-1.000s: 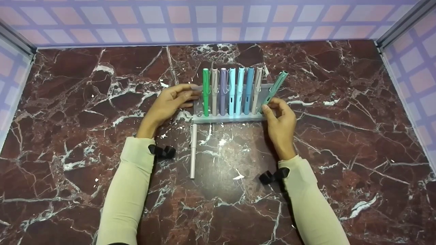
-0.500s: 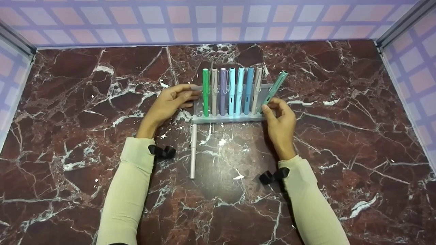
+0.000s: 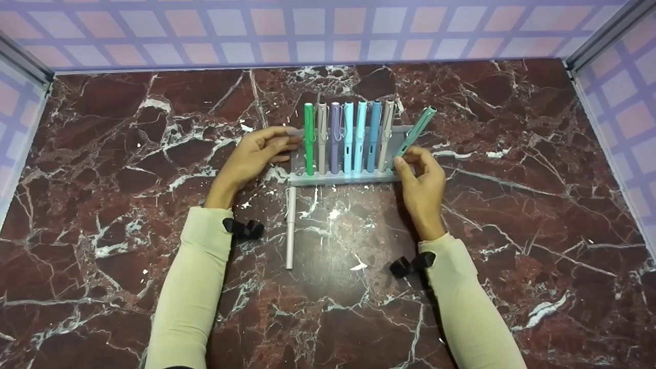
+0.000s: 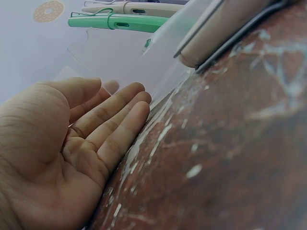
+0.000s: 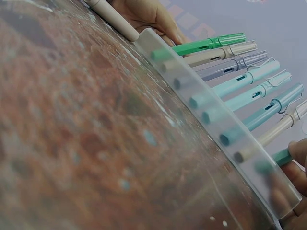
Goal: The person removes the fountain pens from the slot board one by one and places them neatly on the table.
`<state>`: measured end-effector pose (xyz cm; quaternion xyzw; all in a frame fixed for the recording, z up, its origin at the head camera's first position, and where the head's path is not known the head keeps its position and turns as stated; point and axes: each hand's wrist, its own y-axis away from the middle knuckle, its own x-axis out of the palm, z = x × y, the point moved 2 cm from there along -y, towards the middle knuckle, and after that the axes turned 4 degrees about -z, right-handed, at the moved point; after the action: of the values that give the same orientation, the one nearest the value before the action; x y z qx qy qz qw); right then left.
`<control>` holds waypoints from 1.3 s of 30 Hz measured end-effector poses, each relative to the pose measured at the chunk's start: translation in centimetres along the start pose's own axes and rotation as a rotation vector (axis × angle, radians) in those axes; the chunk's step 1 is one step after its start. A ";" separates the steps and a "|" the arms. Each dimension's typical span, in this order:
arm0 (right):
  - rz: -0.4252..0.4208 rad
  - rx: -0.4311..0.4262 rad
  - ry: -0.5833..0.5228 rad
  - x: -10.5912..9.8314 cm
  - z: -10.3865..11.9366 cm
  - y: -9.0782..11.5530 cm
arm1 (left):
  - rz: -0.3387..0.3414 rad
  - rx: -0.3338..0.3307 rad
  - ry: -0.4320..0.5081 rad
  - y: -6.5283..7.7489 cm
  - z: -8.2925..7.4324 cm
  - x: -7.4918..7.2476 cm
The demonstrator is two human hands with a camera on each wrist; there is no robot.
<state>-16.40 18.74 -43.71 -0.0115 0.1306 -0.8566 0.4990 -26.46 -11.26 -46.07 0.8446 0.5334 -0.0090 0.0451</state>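
A clear plastic pen stand point(image 3: 338, 179) holds a row of capped pens upright, among them a green pen point(image 3: 309, 138), a purple pen point(image 3: 335, 138) and a blue pen point(image 3: 374, 136). At its right end my right hand point(image 3: 424, 177) pinches a teal-green pen point(image 3: 419, 130) between thumb and fingers, low on the barrel. That pen leans to the right, its lower end behind the stand's front strip point(image 5: 268, 167). My left hand point(image 3: 261, 154) rests at the stand's left end, fingers extended along the clear panel point(image 4: 115, 62).
A pale pinkish pen point(image 3: 290, 230) lies on the marbled tabletop point(image 3: 338, 312), just in front of the stand's left corner. Checked panels point(image 3: 328, 31) border the table at the back and both sides.
The top of the teal-green pen has tipped slightly further right. Both hands and the stand stay almost where they were.
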 end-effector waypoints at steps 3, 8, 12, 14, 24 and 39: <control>-0.001 0.002 -0.015 0.0 -0.1 0.0 | -0.001 -0.001 0.001 0.0 0.0 0.0; -0.006 0.002 -0.033 0.1 -0.3 -0.1 | -0.003 -0.005 0.010 0.0 0.0 0.0; -0.012 0.000 -0.041 0.0 -0.2 -0.1 | 0.005 0.003 0.009 -0.1 0.1 0.0; -0.014 0.001 -0.049 0.0 -0.3 -0.1 | 0.007 0.008 0.006 -0.1 0.1 0.0; -0.045 0.032 -0.092 0.0 -3.4 -0.9 | 0.002 0.015 0.005 -0.1 0.1 0.0; -0.137 -0.064 -0.095 -0.5 -3.2 -0.7 | -0.004 0.004 -0.005 -0.1 0.1 0.0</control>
<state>-17.18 20.18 -46.61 -0.0768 0.1330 -0.8827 0.4442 -26.57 -11.20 -46.14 0.8437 0.5349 -0.0124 0.0445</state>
